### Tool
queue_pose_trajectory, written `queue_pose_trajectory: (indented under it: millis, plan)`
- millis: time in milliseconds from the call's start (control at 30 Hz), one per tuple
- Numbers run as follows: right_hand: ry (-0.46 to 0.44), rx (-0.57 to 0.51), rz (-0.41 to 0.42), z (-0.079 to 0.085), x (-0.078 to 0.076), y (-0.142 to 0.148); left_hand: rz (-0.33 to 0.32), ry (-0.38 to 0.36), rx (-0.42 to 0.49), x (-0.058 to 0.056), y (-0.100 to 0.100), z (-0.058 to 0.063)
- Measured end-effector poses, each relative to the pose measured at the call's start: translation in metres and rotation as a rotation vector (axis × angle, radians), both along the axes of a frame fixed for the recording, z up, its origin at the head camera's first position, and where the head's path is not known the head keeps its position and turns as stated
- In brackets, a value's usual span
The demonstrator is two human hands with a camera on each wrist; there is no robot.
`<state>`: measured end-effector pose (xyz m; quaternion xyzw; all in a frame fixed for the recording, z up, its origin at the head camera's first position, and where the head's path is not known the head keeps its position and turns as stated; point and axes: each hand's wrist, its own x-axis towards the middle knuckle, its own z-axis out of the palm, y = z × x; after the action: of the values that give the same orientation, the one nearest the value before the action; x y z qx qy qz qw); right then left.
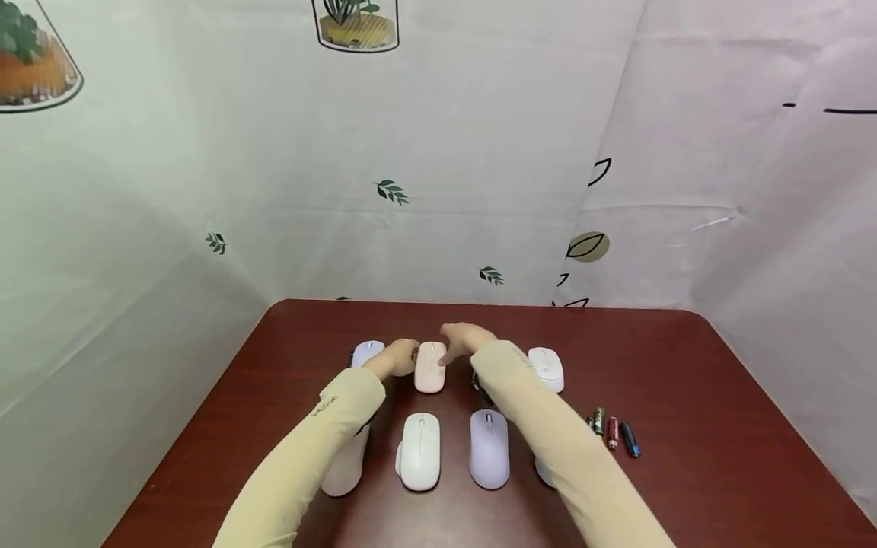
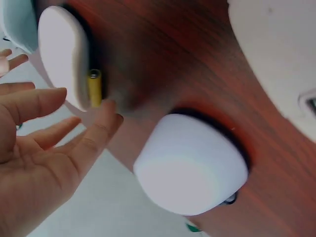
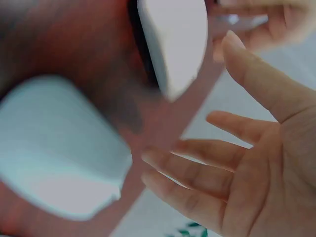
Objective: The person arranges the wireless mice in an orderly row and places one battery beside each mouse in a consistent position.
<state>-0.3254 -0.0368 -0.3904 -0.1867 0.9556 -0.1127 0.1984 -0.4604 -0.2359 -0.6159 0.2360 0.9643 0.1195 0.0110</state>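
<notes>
A pale pink computer mouse (image 1: pixel 430 369) lies in the back row, between my two hands. My left hand (image 1: pixel 400 358) is at its left side, fingers loosely extended. In the left wrist view a yellow battery (image 2: pixel 95 89) stands against the edge of that mouse, and my left fingertips (image 2: pixel 111 116) are right beside it. To the mouse's right, my right hand (image 1: pixel 466 339) is spread with thumb and fingers apart. The right wrist view shows that palm with nothing in it, a pale blue-green mouse (image 3: pixel 59 148) near the fingertips.
A lavender mouse (image 1: pixel 368 351) and a white mouse (image 1: pixel 546 367) flank the back row. In front lie a pinkish mouse (image 1: pixel 345 464), a white mouse (image 1: pixel 420 453), a lavender mouse (image 1: pixel 489 449) and one mostly under my right sleeve. Several batteries (image 1: pixel 613 432) lie at the right.
</notes>
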Motion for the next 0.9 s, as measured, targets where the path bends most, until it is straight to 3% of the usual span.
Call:
queue_pose_trajectory:
  millis: [33, 100, 167, 267, 333, 433, 567, 700, 900]
  plan:
    - [0.000, 0.004, 0.011, 0.002, -0.001, 0.007, 0.002, 0.004, -0.008, -0.007, 0.000, -0.008]
    - [-0.002, 0.002, 0.034, 0.008, -0.002, 0.019, -0.004, 0.031, -0.022, 0.003, 0.005, 0.003]
    - [0.016, -0.008, 0.062, 0.013, 0.000, 0.029, 0.031, -0.033, -0.040, 0.039, 0.020, 0.048]
    - [0.072, -0.053, 0.091, 0.021, 0.004, 0.043, 0.086, -0.143, -0.032, 0.106, 0.045, 0.130]
    - [0.113, -0.088, 0.092, 0.025, 0.009, 0.051, 0.110, -0.200, -0.004, 0.143, 0.060, 0.173]
    - [0.172, -0.131, 0.087, 0.030, 0.016, 0.064, 0.068, -0.168, 0.021, 0.177, 0.073, 0.204]
    - [0.263, -0.201, 0.100, 0.035, 0.027, 0.082, -0.033, -0.068, 0.006, 0.199, 0.082, 0.214]
    - [0.340, -0.302, 0.098, 0.038, 0.036, 0.103, -0.126, 0.001, 0.018, 0.211, 0.090, 0.213]
    - [0.395, -0.418, 0.049, 0.037, 0.042, 0.139, -0.172, 0.149, 0.052, 0.226, 0.106, 0.212]
